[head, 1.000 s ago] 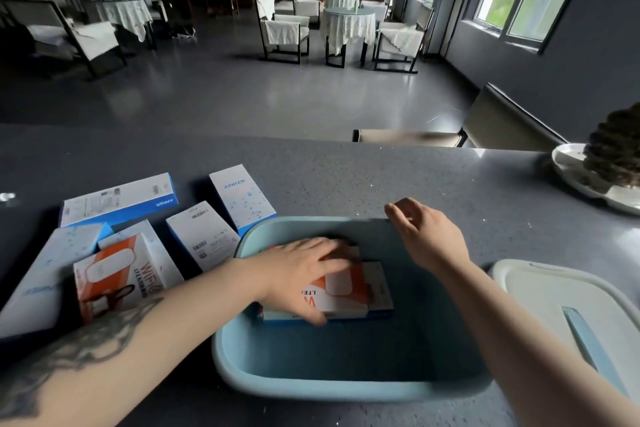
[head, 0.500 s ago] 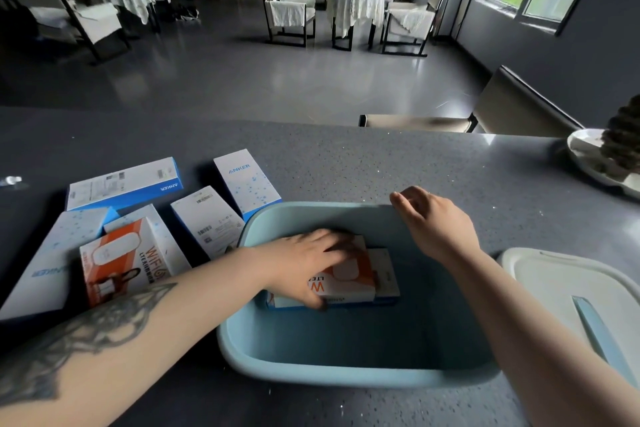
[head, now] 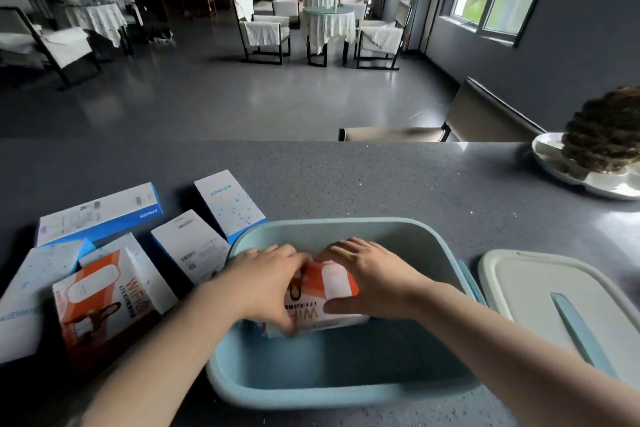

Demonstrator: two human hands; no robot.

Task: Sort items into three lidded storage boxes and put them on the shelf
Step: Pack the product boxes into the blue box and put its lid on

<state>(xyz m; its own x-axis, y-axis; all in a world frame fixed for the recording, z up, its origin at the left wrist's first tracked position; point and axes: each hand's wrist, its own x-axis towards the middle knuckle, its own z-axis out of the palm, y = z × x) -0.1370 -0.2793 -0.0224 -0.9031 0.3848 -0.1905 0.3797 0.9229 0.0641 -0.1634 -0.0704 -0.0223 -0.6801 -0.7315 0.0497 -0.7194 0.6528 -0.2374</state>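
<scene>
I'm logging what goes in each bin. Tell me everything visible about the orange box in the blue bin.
The orange box is orange-and-white printed cardboard, showing a white device picture and "WIFI" lettering upside down to the camera. It lies flat, face up, low inside the blue bin, toward its far side. The left hand grips its left edge; the right hand lies across its right side, thumb on its face.

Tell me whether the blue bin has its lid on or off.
Off. The bin is open-topped, both hands reaching inside, and the lid lies flat on the counter to its right.
</scene>
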